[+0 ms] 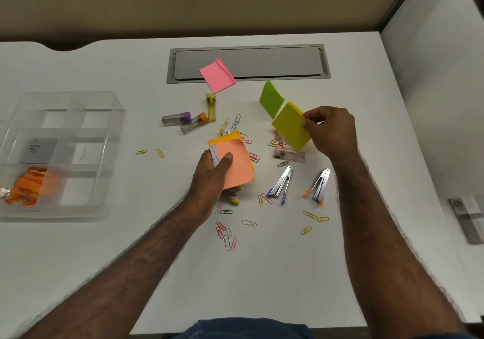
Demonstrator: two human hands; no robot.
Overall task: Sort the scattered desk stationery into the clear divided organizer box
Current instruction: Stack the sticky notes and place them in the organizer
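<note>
the orange pad (237, 161) is gripped by the left hand (212, 178), the yellow pad (290, 126) pinched by the right hand (331, 131); loose sheets could be dropped.

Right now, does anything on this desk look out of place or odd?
Yes. The pink sticky pad lies askew, half over the grey cable hatch, apart from the rest. Coloured paper clips are strewn loose over the desk. The organizer box holds only orange items in one near compartment.

You are looking at two metal staple removers (281, 182), four clear plastic lead tubes (176, 117), and five square sticky-note pads (217, 75).
</note>
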